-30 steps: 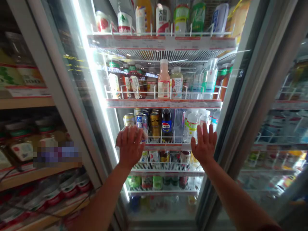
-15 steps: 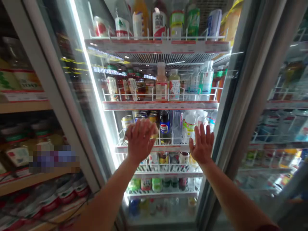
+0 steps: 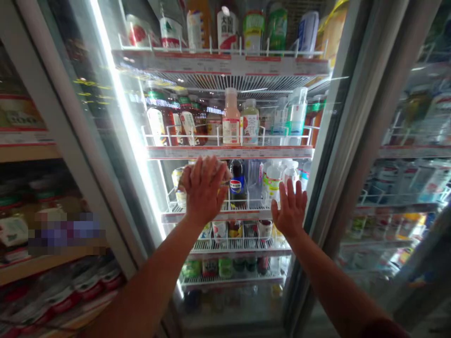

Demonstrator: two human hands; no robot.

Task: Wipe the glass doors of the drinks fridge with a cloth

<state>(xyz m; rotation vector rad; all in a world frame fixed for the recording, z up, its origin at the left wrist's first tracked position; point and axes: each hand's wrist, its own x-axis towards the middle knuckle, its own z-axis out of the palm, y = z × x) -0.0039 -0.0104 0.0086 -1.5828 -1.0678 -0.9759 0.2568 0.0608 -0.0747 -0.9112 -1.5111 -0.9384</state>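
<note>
My left hand point(image 3: 204, 197) lies over a crumpled pale cloth point(image 3: 226, 170), pressing it to the glass door of a lit drinks fridge. Its fingers are slightly apart, and most of the cloth is hidden beneath them. Further right, my right hand point(image 3: 291, 211) is raised with fingers spread and the palm toward the glass; it holds nothing. Behind the glass, between the hands, stands a dark cola bottle with a blue label point(image 3: 237, 184). Clear bottles point(image 3: 272, 180) on the same shelf are close to my right hand's fingertips.
Wire fridge shelves point(image 3: 229, 152) carry bottles and cans. A bright light strip point(image 3: 118, 89) runs down the left side, and a metal door frame point(image 3: 355, 141) on the right. At left, wooden shelves point(image 3: 31, 152) hold jars; another fridge with bottles point(image 3: 391, 180) is at right.
My left hand has slid upward on the glass with the cloth, up to the shelf edge. My right hand stays about where it was. The whole view has shifted slightly.
</note>
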